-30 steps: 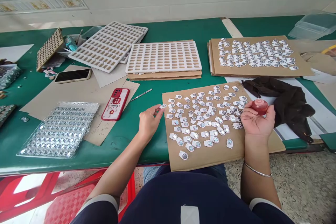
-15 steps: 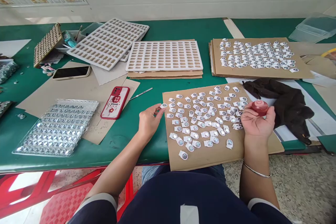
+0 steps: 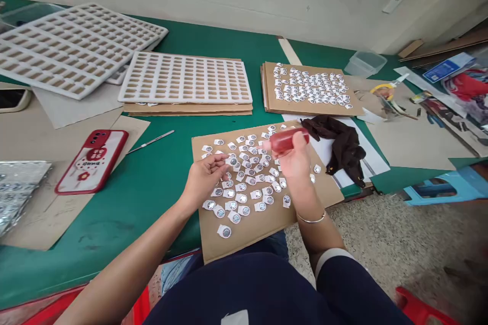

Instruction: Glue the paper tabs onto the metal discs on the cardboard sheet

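Observation:
My left hand (image 3: 204, 177) is over the left side of a cardboard sheet (image 3: 217, 245), thumb and fingers pinching a small white tab with a round silver disc (image 3: 232, 161). My right hand (image 3: 295, 165) is wrapped around a squeeze bottle of red liquid (image 3: 284, 141). The bottle lies nearly level above the sheet, its pale nozzle pointing left toward the pinched tab, with a gap between them. Many similar tabs with discs (image 3: 224, 231) are spread in loose rows on the sheet. Motion blurs the right hand slightly.
Behind stand white slotted trays (image 3: 186, 78) and a second tab-covered cardboard stack (image 3: 316, 107). A dark cloth (image 3: 337, 142) lies right of the sheet. A red-cased phone (image 3: 91, 162) and a thin pen-like tool (image 3: 150, 141) lie left. Scissors (image 3: 385, 90) are farther right.
My left hand has carried the tab from beside the sheet to over it. My right hand has moved left and tipped the bottle from nozzle-up to sideways. The view has turned right.

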`<act>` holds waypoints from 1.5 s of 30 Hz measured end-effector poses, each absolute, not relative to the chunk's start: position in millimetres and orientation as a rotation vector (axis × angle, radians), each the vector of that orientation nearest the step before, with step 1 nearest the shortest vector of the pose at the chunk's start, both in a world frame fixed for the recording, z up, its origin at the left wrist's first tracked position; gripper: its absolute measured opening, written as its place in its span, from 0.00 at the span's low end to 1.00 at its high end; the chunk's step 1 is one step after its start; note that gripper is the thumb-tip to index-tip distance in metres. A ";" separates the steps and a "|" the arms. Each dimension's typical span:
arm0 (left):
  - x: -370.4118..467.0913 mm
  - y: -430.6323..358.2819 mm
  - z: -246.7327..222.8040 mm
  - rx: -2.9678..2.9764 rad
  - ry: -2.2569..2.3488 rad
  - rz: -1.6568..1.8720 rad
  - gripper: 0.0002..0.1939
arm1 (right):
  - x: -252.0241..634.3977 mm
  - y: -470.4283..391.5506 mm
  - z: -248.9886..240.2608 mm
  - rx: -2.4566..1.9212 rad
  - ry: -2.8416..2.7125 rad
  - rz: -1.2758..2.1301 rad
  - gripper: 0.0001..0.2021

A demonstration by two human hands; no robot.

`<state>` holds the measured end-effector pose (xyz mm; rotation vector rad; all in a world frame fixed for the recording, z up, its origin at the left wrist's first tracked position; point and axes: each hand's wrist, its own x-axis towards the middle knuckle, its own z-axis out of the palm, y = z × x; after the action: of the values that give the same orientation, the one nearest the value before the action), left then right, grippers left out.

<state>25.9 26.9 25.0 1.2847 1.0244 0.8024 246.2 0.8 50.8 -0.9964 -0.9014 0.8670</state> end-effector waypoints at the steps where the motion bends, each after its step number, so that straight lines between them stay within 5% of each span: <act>1: 27.9 25.6 22.0 1.277 1.029 0.786 0.20 | 239.0 1.0 46.4 -1.021 -0.954 0.818 0.21; 10: 27.3 20.3 11.1 1.224 1.072 0.700 0.19 | 214.1 -16.3 25.9 -1.099 -1.193 0.439 0.14; 45: 28.2 16.6 6.9 1.327 1.112 0.653 0.18 | 213.8 -19.2 32.3 -1.231 -1.451 0.316 0.12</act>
<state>28.2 16.6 6.9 1.3266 1.1119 0.6531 213.8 -19.2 32.3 -1.2310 -1.4510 0.3165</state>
